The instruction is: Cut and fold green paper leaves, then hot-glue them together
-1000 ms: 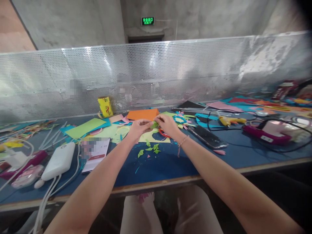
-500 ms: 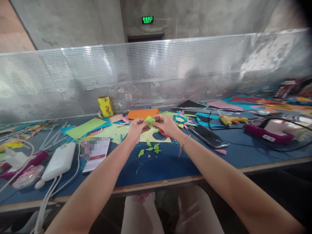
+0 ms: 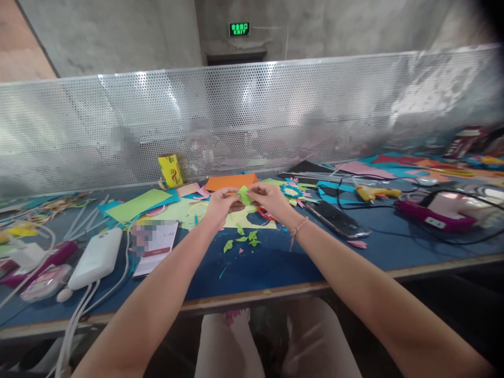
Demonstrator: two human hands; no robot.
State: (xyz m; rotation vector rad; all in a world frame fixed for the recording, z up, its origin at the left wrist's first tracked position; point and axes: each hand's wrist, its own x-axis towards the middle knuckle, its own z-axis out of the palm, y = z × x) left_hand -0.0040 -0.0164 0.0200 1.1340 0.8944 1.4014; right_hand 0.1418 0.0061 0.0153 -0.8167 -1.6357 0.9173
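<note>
Pinching a small light-green paper piece (image 3: pixel 244 195) from both sides, the left hand (image 3: pixel 219 207) and the right hand (image 3: pixel 271 200) meet just above the blue tabletop (image 3: pixel 275 265). On each hand, thumb and forefinger are closed on an edge of the piece and the other fingers are curled in loosely. The piece sits between the two sets of fingertips, lifted clear of the table and tilted.

Directly below the fingers lies a pale yellow sheet (image 3: pixel 252 222) with a red ring-shaped handle (image 3: pixel 263 213) on it, under the right hand's knuckles. Nearer the person than the fingers, a scatter of green paper scraps (image 3: pixel 244 241) lies on the bare blue surface. Just beyond the fingertips is a folded orange sheet (image 3: pixel 231 181), and just to the right of the right hand's fingers sits a paper flower (image 3: pixel 291 191) of blue, pink and yellow.

Farther right of the fingers a dark phone (image 3: pixel 337 221) lies flat, with a yellow glue gun (image 3: pixel 372 194) beyond it. To the left of the left hand's fingers are a lime-green sheet (image 3: pixel 137 206), a second phone (image 3: pixel 155 248) with its screen lit, and a white power bank (image 3: pixel 96 258) with cables. A perforated metal screen (image 3: pixel 252 115) stands along the table's far edge.
</note>
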